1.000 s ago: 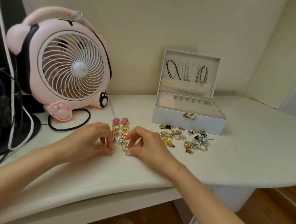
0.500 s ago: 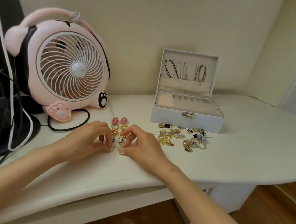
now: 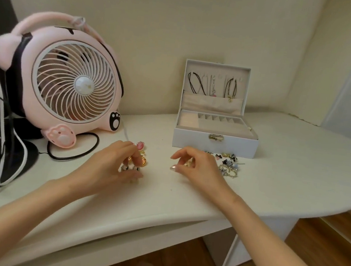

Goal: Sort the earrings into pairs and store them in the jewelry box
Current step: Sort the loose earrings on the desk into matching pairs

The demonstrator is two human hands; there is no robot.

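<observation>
Front-left of the open jewelry box (image 3: 214,144), the left hand (image 3: 117,165) hides most paired earrings (image 3: 140,145), grip unclear; the right hand (image 3: 201,170), loose and released, overlaps the unsorted pile (image 3: 229,169) before the box, with desk (image 3: 157,174) showing between them.

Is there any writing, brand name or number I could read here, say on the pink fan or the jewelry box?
None can be read.
The pink fan bears only paw-print pictures, no words.
The jewelry box shows a metal clasp; any marking on it is too small to tell.
</observation>
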